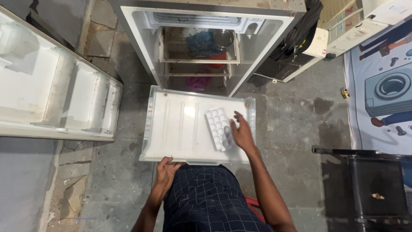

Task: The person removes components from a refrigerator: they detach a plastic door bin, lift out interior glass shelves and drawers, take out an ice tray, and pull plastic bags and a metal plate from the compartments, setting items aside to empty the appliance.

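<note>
Head view, looking straight down; only view on record.

White plastic refrigerator tray [180,129] held level over the knees, in front of the open refrigerator [201,47]; near edge against the lap, far edge towards the cabinet; floor [292,129] of grey stone slabs below.

Left hand [166,169] curled round the tray's near rim, fingers closed on the edge, thumb side hidden; gripping the tray, from the look of it carrying its weight alone on that side.

Right hand [242,133] open, fingers spread, palm down; resting on the tray floor and touching the right edge of the white ice cube tray [219,129]; not closed on it.

Ice cube tray lying flat inside the big tray, right of centre, long side running near to far, cells upward.

Inside the cabinet: wire shelves, a steel bowl [223,38], a blue bag [201,43], something red and something pink lower down; too dim to name further.

Detached refrigerator door [56,94] lying flat at left, inner liner up; dark metal stand [365,172] at right; printed floor mat [382,86] at far right.

Judgement on handling: big tray best kept level, since the ice cube tray sits loose and would slide on the smooth ribbed floor; left grip better shifted nearer the middle of the rim for balance; right hand to steady the ice cube tray with a flat palm or pinch it by its long edges.
</note>
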